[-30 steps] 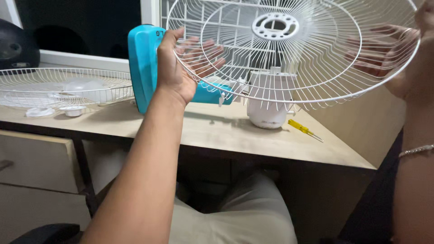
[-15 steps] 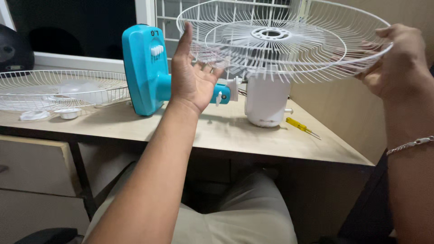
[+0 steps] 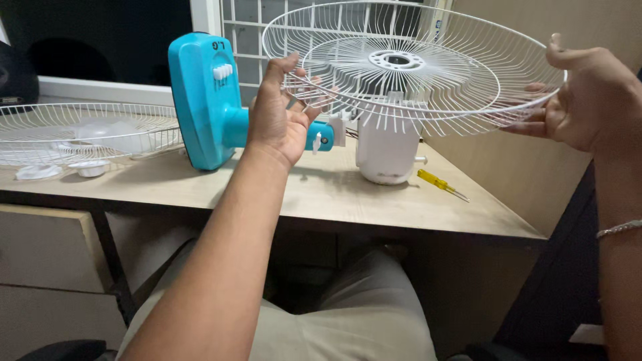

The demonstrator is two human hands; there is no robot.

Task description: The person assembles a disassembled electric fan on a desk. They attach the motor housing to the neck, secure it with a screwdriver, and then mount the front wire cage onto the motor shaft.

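Observation:
I hold a round white wire fan guard (image 3: pixel 428 40) almost flat in the air above the desk. My left hand (image 3: pixel 277 113) grips its left rim, fingers curled through the wires. My right hand (image 3: pixel 592 90) holds the right rim, thumb on top. Under the guard lies a fan on its side: a turquoise base (image 3: pixel 200 100) at the left and a white motor housing (image 3: pixel 386 150) below the guard's centre.
A second white wire guard (image 3: pixel 87 130) with a pale fan blade inside lies at the desk's left, two small white caps (image 3: pixel 87 167) in front of it. A yellow screwdriver (image 3: pixel 441 184) lies right of the motor. The wooden desk (image 3: pixel 374 200) ends near my knees.
The guard has tilted from steeply angled to nearly level and come lower. My left hand went from open palm beside the rim to gripping it. The right hand shifted along the right rim.

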